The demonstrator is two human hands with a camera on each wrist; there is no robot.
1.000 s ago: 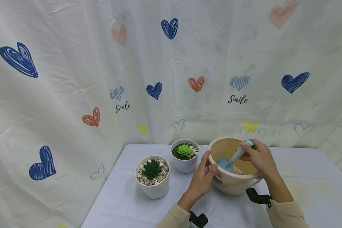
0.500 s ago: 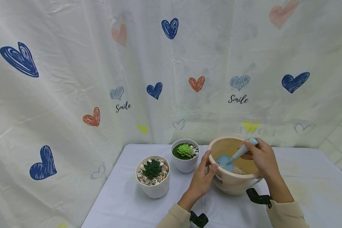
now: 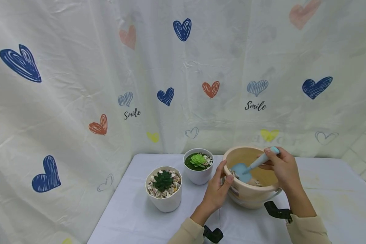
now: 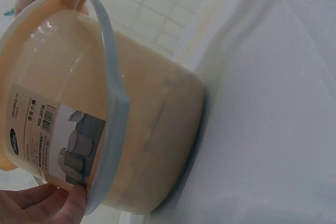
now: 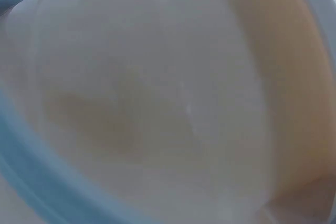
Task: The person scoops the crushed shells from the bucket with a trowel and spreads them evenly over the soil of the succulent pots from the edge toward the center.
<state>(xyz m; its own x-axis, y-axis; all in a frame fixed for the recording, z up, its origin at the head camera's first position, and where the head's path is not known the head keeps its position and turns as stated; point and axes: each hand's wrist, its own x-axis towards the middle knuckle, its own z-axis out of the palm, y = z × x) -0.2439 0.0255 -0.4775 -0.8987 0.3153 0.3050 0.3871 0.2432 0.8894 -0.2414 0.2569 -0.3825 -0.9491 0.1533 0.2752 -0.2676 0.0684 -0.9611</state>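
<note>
A peach plastic bucket (image 3: 253, 196) stands on the table. In the left wrist view its grey-blue carrying handle (image 4: 116, 108) hangs down past a printed label (image 4: 55, 135). My left hand (image 3: 215, 191) holds the near left rim, thumb outside. My right hand (image 3: 283, 169) grips a small light blue shovel (image 3: 259, 161) by its handle, the blade slanting down to the left inside the bucket. Pebbles (image 3: 234, 174) show beside the blade, with more pebbles (image 3: 257, 183) lower in the bucket. The right wrist view is filled by the bucket's blurred outer wall (image 5: 147, 98).
Left of the bucket are two white pots: a faceted pot (image 3: 166, 204) with a dark green succulent (image 3: 163, 181) in pebbles, and behind it a round pot (image 3: 198, 177) with a light green succulent (image 3: 198, 160). A heart-printed curtain (image 3: 183, 67) hangs behind the table (image 3: 134, 210).
My right hand has shifted slightly right with the shovel, and the shovel leans flatter. Pebbles now show left of its blade. The left hand and the bucket have stayed in place.
</note>
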